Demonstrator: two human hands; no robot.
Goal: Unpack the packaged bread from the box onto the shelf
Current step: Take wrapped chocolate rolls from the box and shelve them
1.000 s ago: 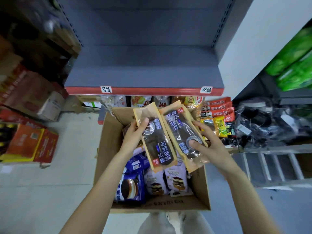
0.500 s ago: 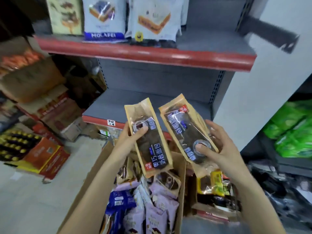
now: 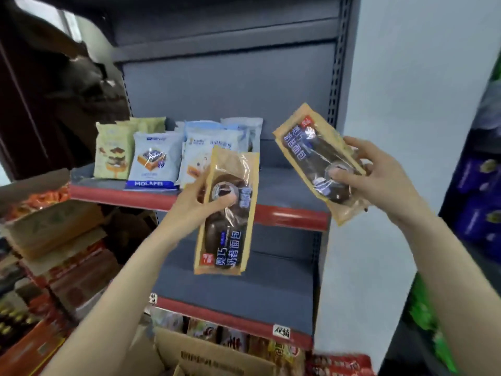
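- The left hand (image 3: pixel 195 202) grips a tan bread pack (image 3: pixel 226 215) near its upper half, thumb across the clear window; the pack hangs nearly upright in front of the shelf (image 3: pixel 284 185)
- The right hand (image 3: pixel 371 177) grips a second tan bread pack (image 3: pixel 311 156), tilted with its top leaning left, held in the air above the bare right part of the shelf
- On the left part of that shelf, standing bread bags (image 3: pixel 154 161) are lined up in rows behind the red front edge
- The cardboard box (image 3: pixel 217 359) shows at the bottom edge, below the lower shelf (image 3: pixel 244 289)
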